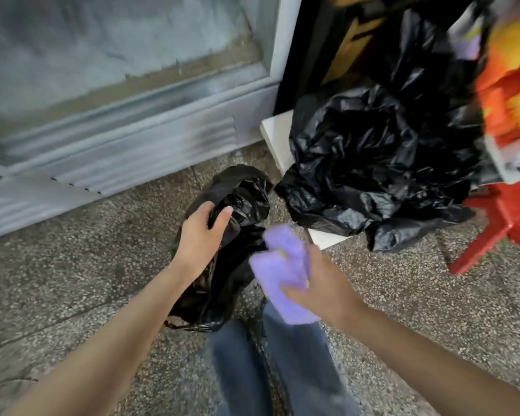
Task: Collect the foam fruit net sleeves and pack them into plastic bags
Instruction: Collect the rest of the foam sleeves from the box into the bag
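A small black plastic bag [240,199] hangs in front of my legs above the speckled floor. My left hand [200,235] grips its rim at the upper left, thumb and fingers curled round the plastic. My right hand [318,283] holds a bunch of purple foam net sleeves [282,265], blurred by motion, just right of the bag's mouth. Orange and yellow foam sleeves [511,73] are piled at the upper right edge of the view.
A large crumpled black bag [379,151] lies on a white board [275,136] to the right. A red stool [499,217] stands at the far right. A grey metal cabinet base [117,145] runs along the left. My jeans-clad legs [276,370] are below.
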Demonstrator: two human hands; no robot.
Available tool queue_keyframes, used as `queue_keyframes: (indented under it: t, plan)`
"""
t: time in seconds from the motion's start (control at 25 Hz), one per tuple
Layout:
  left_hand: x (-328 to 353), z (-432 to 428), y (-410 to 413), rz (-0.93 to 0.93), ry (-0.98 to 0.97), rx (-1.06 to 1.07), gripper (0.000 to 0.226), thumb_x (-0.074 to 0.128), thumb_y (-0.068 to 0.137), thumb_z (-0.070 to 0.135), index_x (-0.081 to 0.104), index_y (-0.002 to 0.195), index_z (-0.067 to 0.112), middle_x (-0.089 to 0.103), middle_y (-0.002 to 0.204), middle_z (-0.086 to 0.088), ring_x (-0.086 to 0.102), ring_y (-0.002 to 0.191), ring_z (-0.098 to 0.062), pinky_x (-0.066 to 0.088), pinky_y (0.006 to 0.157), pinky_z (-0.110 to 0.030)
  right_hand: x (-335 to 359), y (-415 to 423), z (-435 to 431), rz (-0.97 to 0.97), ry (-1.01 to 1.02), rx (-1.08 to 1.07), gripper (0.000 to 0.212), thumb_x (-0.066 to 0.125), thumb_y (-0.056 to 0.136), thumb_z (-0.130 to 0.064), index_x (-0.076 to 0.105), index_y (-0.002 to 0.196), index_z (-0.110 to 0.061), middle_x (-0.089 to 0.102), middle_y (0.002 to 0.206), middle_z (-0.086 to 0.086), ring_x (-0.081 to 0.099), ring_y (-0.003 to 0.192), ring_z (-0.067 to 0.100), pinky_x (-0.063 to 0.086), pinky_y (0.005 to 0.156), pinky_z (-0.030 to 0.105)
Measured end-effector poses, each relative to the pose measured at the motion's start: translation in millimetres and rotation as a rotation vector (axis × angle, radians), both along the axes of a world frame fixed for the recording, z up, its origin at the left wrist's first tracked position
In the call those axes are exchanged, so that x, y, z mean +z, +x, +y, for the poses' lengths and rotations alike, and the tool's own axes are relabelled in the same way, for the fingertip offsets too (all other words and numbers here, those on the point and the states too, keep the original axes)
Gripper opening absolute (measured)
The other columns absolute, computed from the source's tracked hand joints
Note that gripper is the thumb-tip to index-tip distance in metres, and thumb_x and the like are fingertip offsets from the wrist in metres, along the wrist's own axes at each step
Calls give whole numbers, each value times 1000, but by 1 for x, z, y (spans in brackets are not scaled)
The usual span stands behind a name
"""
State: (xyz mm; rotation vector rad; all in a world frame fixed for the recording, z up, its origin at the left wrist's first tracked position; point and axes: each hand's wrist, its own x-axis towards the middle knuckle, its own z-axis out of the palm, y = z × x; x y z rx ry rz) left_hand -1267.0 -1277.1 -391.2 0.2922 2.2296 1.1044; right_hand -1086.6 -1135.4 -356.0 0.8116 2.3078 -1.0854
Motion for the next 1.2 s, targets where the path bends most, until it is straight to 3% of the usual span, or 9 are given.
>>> queue_keyframes:
  t: [0.12, 0.2, 0.32, 0.48, 0.6, 0.76, 0.92, 1.08, 1.2]
  plan:
    - [65, 17, 0, 50, 63, -2, 11, 58, 93, 23, 49, 89, 18, 56, 74, 9, 53, 66, 0, 38, 59, -9, 62, 7, 0, 22, 82, 479, 67, 62, 84, -34, 25, 140, -23, 41, 134, -7, 40, 124, 11, 32, 106, 28]
    - [99, 24, 6, -107, 152, -30, 16, 63, 89, 12, 50, 98, 13, 60, 74, 3, 58, 59, 1, 42, 63, -7, 98, 12, 1, 86, 97, 509, 72, 61, 85, -35, 21, 144, -24, 35, 139, -9, 32, 128, 6, 23, 113, 24]
    - [146, 34, 26, -280, 222, -191, 9, 62, 89, 6, 62, 96, 11, 66, 76, -1, 64, 67, -5, 48, 76, -20, 146, 19, 4, 173, 163, 491, 77, 60, 86, -36, 15, 147, -25, 31, 144, -9, 26, 132, 6, 16, 115, 22]
    - [196, 54, 51, -136, 239, -367, 18, 61, 90, 9, 63, 73, 15, 61, 65, 6, 58, 67, -7, 43, 68, -19, 193, 32, 7, 169, 397, 634, 95, 55, 90, -37, -23, 144, -27, 35, 138, 2, 35, 124, 20, 26, 109, 37]
    - [237, 81, 68, -2, 276, -533, 24, 63, 89, 12, 60, 69, 24, 57, 58, 16, 50, 57, 4, 40, 61, -16, 216, 41, 17, 121, 517, 632, 95, 58, 89, -31, -18, 147, -27, 41, 130, 9, 43, 116, 26, 34, 100, 37]
    - [291, 126, 97, 157, 324, -742, 14, 65, 88, 20, 65, 76, 14, 61, 74, 3, 54, 68, -4, 42, 69, -20, 229, 78, 50, -69, 594, 394, 90, 60, 86, -24, -2, 150, -22, 37, 137, 11, 40, 124, 28, 35, 102, 39]
    - [339, 180, 136, 138, 309, -900, 14, 53, 95, 25, 57, 87, 14, 53, 84, -5, 49, 50, 0, 39, 54, -17, 248, 152, 100, -183, 605, 48, 82, 56, 89, -31, 1, 150, -20, 36, 140, 9, 40, 127, 27, 37, 105, 39]
    - [363, 241, 186, 141, 297, -966, 20, 49, 98, 25, 54, 83, 12, 46, 68, 4, 42, 54, -2, 32, 56, -18, 274, 235, 140, -142, 543, -353, 83, 58, 85, -40, 7, 147, -18, 39, 137, 6, 43, 125, 26, 42, 94, 36]
    - [374, 296, 234, 119, 343, -1001, 22, 50, 97, 20, 49, 76, 11, 42, 64, 5, 40, 57, -1, 30, 58, -18, 293, 284, 165, -25, 498, -523, 82, 64, 81, -38, 16, 145, -19, 40, 136, 4, 44, 123, 26, 44, 90, 36]
